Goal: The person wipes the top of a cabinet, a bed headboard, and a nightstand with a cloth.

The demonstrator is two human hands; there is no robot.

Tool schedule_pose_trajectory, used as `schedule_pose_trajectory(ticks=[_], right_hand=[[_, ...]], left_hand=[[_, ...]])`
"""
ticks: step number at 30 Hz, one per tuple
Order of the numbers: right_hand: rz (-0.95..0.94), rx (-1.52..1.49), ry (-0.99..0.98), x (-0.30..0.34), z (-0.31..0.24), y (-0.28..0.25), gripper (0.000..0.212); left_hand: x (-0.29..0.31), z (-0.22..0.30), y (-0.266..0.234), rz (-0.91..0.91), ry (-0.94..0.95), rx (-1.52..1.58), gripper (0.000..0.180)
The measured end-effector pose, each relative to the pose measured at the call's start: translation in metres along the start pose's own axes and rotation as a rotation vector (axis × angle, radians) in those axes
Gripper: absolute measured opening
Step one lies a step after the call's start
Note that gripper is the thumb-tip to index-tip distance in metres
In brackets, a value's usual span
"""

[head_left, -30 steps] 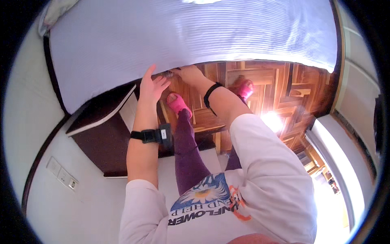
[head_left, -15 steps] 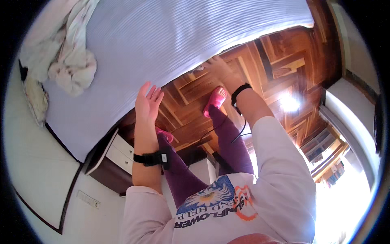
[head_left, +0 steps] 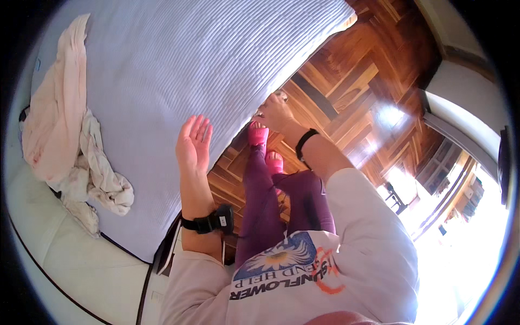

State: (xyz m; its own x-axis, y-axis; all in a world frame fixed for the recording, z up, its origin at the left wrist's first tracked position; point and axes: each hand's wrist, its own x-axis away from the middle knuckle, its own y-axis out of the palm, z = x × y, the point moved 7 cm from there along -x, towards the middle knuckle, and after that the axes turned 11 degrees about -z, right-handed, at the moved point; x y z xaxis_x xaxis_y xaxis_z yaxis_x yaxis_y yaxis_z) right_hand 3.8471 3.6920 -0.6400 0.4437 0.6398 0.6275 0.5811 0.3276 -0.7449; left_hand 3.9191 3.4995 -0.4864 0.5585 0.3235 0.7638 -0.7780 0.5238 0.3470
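My left hand [head_left: 194,145] is held over the side of the bed, palm up with fingers stretched out and nothing in it. Fingers curled, my right hand [head_left: 275,114] is at the edge of the pale blue ribbed bedspread [head_left: 179,59]. A small light-coloured bit of something shows at its fingertips, too small and partly covered to name. On the left part of the bed lies a crumpled heap of pale pink and cream cloth [head_left: 57,116]. Black bands are strapped round both my wrists.
Herringbone wooden floor [head_left: 352,81] runs along the bed's side, with my feet in pink sandals [head_left: 259,134] close to it. A cream padded headboard [head_left: 65,260] borders the bed at lower left. Bright light comes from a doorway at right.
The view has turned and I have stepped left along the bed. My right hand has moved down and left along its edge, fingers now curled. The left hand stays open.
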Motion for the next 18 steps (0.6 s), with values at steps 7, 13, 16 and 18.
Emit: schedule_pose_trajectory(ticks=[7,13,16,18], right_hand=[[0.279,-0.13,-0.155,0.001,0.015,0.004,0.024],[0.337,-0.271,-0.285,-0.001,0.098,-0.006,0.022],[0.35,-0.156,-0.072,-0.01,0.193,-0.026,0.02],[0.449,-0.141,0.055,-0.011,0.276,-0.053,0.019]], left_hand=[[-0.037,0.023,0.128,-0.155,0.108,-0.102,0.04],[-0.049,-0.004,0.218,-0.133,0.08,-0.119,0.031],[-0.047,-0.01,0.239,-0.075,0.114,-0.124,0.03],[-0.046,-0.015,0.247,-0.046,0.13,-0.105,0.03]])
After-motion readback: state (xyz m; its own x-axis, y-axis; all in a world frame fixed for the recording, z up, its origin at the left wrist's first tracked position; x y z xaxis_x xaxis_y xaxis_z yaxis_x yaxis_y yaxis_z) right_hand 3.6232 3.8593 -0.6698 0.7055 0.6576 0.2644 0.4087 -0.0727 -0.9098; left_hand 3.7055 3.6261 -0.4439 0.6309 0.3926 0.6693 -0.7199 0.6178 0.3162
